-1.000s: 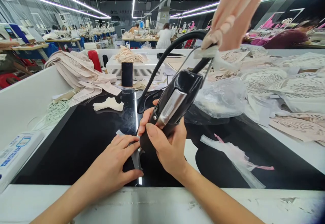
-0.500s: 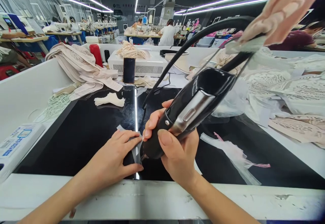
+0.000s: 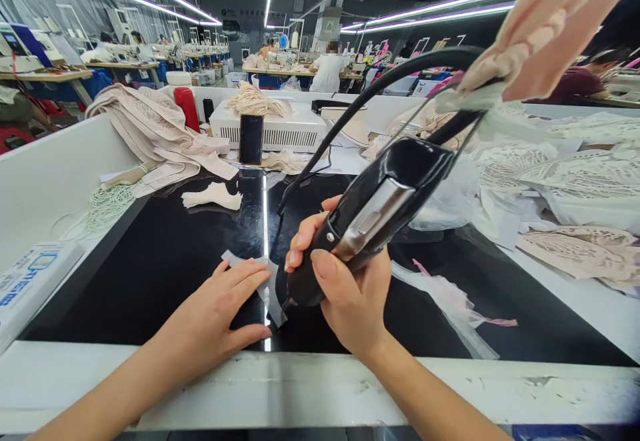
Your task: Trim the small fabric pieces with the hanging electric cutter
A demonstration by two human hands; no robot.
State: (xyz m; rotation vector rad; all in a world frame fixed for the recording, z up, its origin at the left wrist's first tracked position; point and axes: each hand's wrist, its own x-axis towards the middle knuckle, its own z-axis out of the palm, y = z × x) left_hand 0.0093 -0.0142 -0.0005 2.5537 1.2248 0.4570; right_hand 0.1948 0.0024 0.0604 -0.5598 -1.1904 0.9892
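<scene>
Thin strip [image 3: 274, 297]: it lies flat on the black board [image 3: 150, 281], close to our side, partly under our left fingers. We should hold it smooth so it can't slide or wrinkle.
Left hand [image 3: 215, 311]: our fingers are spread, not pinching. Fingertips rest on the strip, and the thumb sits apart, down near the board. Soft, even pressing seems best.
Tool tip [image 3: 287, 305]: it points down right by the strip's near end. We can't tell if they touch. Our left fingers should be well out of its way.
Black tool [image 3: 375, 204]: it leans, top up and to the right. A steady lean looks good.
Right hand [image 3: 345, 281]: fingers and thumb wrap round the tool's lower part. A firm, easy hold should do.
Cord [image 3: 400, 61]: it goes up to a knotted cloth [image 3: 545, 34], then bends down to the board. It should hang loose, so it won't tug.
Scraps: a cream one [image 3: 213, 196] and a pink-and-clear one [image 3: 453, 304] lie well apart from the tip, which is handy.
</scene>
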